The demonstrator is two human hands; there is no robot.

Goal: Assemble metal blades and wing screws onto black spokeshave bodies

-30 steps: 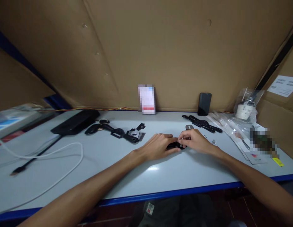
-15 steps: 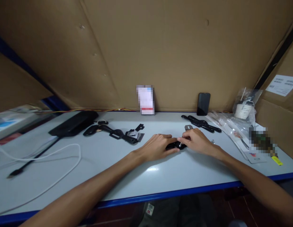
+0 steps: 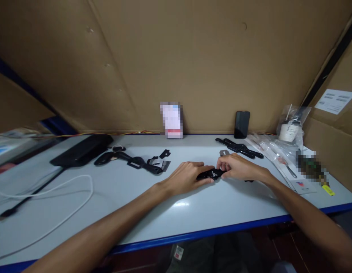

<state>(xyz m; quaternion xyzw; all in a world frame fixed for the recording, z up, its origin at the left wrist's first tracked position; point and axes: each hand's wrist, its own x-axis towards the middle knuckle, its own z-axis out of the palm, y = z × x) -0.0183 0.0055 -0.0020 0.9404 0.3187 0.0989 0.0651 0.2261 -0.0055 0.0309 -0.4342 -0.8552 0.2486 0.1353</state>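
Note:
A long black piece [image 3: 211,174] with small shiny metal bits near its middle lies on the table between my hands; its exact kind is not clear. My left hand [image 3: 188,176] wraps round its left part, thumb along the near side and fingers along the far side. My right hand [image 3: 237,167] has its thumb and fingertips closed at the right end. A flat grey slotted plate [image 3: 224,152] lies just beyond the right hand. Partly hidden under the right wrist is a small dark item [image 3: 249,181].
Black strap-like parts [image 3: 240,148] lie at the back right, beside plastic-wrapped packs [image 3: 280,159]. More black parts [image 3: 136,161] and flat metal pieces [image 3: 161,161] are on the left. A white cable [image 3: 90,185] loops there. Two phones lean on the cardboard wall [image 3: 164,57].
My right fingers have moved from a small silver piece at the black part's middle to its right end. My left hand keeps its hold. The camera view has shifted slightly.

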